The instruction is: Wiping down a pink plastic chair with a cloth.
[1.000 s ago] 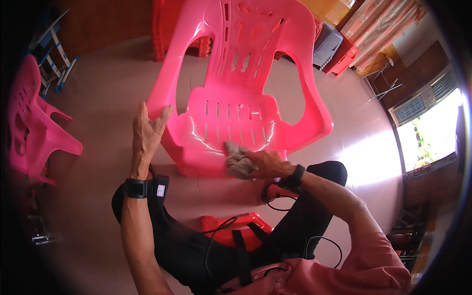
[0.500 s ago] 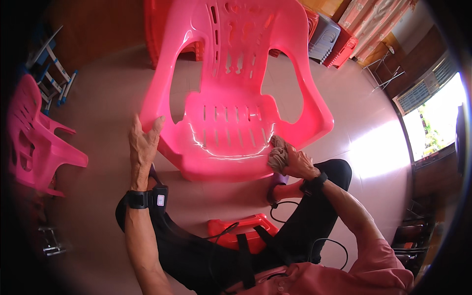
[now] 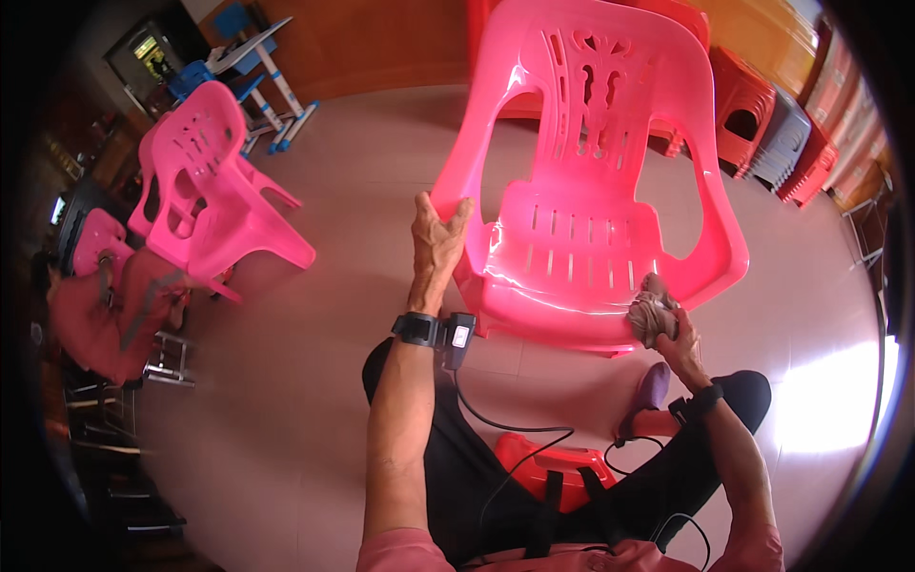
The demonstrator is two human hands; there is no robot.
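A pink plastic armchair (image 3: 572, 234) with a slotted seat and cut-out back stands upright in front of me, facing me. At the front of its left-side armrest, my left hand (image 3: 438, 238) grips the edge, thumb and fingers on either side. Bunched in my right hand (image 3: 681, 345) is a crumpled greyish-brown cloth (image 3: 652, 313), which rests on the seat's front right corner. The fingers of that hand are partly hidden by the cloth. Black bands circle both wrists, and a cable runs from the left one.
A red stool (image 3: 522, 450) sits between my legs. To the left are more pink chairs (image 3: 224, 205) and another person (image 3: 119, 310) in a pink top. A blue-and-white desk (image 3: 262, 57) stands behind them. Stacked red and grey stools (image 3: 783, 138) line the back right.
The view has swung left, so the chair sits further right and the other person shows. My right hand stays with the cloth at the seat's front right; my left stays on the armrest.
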